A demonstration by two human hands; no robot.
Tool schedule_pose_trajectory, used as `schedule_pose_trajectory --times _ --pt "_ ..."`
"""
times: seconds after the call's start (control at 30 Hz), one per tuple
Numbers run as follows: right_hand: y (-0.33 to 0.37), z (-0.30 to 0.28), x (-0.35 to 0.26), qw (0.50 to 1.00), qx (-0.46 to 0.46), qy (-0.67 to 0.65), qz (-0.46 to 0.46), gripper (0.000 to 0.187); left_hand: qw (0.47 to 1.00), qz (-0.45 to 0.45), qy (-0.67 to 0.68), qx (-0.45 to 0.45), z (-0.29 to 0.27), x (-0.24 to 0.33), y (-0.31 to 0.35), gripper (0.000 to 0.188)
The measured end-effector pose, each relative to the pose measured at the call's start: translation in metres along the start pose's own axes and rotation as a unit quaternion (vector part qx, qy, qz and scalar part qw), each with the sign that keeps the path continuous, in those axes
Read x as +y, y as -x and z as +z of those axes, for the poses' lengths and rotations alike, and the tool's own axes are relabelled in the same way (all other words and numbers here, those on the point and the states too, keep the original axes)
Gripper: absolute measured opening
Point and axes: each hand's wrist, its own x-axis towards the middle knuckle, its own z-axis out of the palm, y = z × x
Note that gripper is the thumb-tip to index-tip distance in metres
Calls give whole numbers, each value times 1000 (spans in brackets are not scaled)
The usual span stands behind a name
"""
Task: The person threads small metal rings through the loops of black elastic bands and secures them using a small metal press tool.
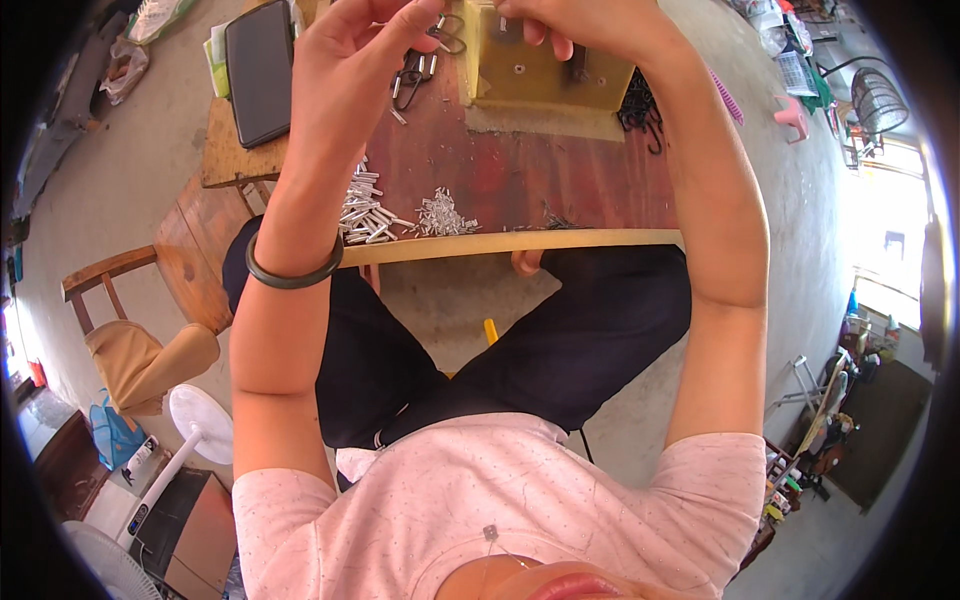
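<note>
Dark loops (408, 78) lie on the bench (560, 185) beside the left hand (355, 45), probably light and springy, best pinched at their silver sleeves (432, 66). I can't tell whether either it or the right hand (590, 22) grips.

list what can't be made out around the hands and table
Head view:
left hand and right hand: cut off by the upper edge, so each grip is unclear
yellow block: far end cut off by that edge, part behind the right hand
tiny metal pieces: too small to count
</note>
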Motion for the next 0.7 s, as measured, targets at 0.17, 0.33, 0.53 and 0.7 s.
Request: schedule_pose_trajectory --times 0.17,0.33,0.53,0.7 --pt "12 8 16 994 -10 -105 -12 33 1000 -6 -4 5 0 -3 -2 27" --pt "66 -7 26 988 43 -124 76 26 1000 -16 16 5 2 -2 -1 26" --pt "124 2 134 975 135 87 155 17 999 7 39 -1 15 4 3 25" --pt "143 39 163 919 174 344 81 17 999 12 14 -40 23 2 5 25"
